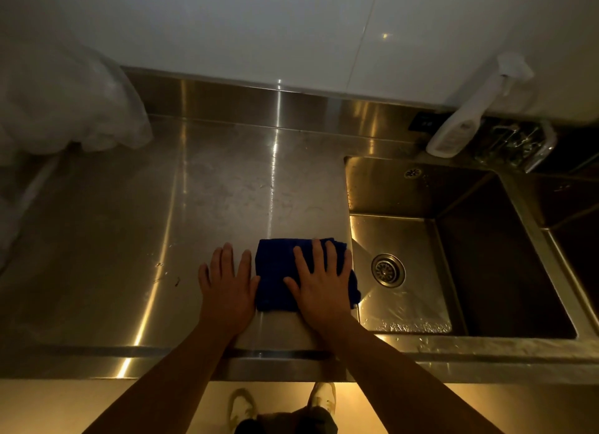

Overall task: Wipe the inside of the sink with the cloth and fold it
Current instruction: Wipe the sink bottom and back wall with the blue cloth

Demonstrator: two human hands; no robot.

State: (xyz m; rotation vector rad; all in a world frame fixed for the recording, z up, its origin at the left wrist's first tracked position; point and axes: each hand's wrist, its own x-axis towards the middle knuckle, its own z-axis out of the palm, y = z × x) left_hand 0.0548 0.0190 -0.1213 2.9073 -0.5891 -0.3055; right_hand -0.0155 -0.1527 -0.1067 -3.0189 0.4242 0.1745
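Note:
A dark blue cloth (275, 271) lies folded into a small rectangle on the steel counter (129, 239), right at the left rim of the sink (348, 187). My right hand (319, 281) rests flat on the cloth with fingers straight and spread, covering its right half. My left hand (228, 281) lies flat on the bare counter just left of the cloth, its thumb touching the cloth's left edge. The sink basin is wet, with a round drain (388, 270) near its left side.
A white spray bottle (463, 122) leans at the back by the tap (538, 148), behind the sink. A white plastic bag (71, 103) sits at the far left of the counter. The counter's front edge runs below my forearms, and my shoes (241, 407) show on the floor.

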